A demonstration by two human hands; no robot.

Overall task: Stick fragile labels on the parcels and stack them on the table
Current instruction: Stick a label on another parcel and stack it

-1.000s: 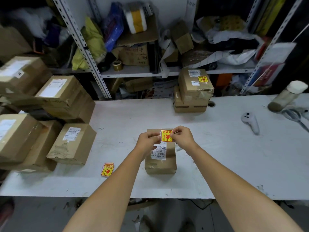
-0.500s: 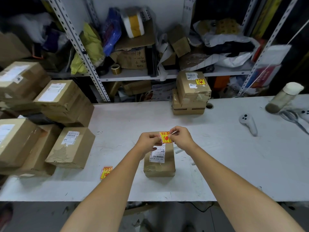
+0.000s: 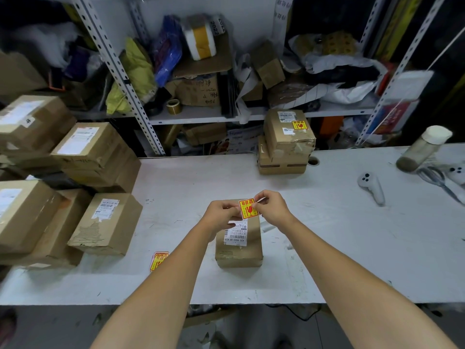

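While both hands hover over the near middle of the desk [image 3: 327, 248], I see them sharing one red-and-yellow fragile label [image 3: 247, 209]. The left hand [image 3: 221, 214] pinches its left edge between thumb and curled fingers. The right hand [image 3: 273, 207] pinches its upper right corner, where a thin white sliver shows at the fingertips; I cannot tell whether that is backing paper. The fragile label is held slightly tilted, face towards me, above the far end of a small brown parcel [image 3: 239, 253], and I cannot tell whether its lower edge touches the cardboard. That parcel lies flat on the desk between my two forearms, with a white shipping slip [image 3: 236, 235] on its top, partly covered by the left hand. Just left of the left forearm, near the front edge of the desk, lies a small pile of spare labels [image 3: 159, 260], half hidden by the arm. At the back of the desk two labelled parcels [image 3: 286, 147] sit one on the other, and the upper one carries a yellow sticker [image 3: 299, 125] on its top. A heap of boxes [image 3: 105, 222] with white slips crowds the left end of the desk, the nearest one resting on its corner. Well off to the right I make out a white controller [image 3: 372, 186], a pair of scissors [image 3: 437, 181] and a capped bottle [image 3: 422, 149]. Behind the desk a metal shelf [image 3: 201, 118] is crammed with cartons, bags and a roll of tape [image 3: 173, 106].
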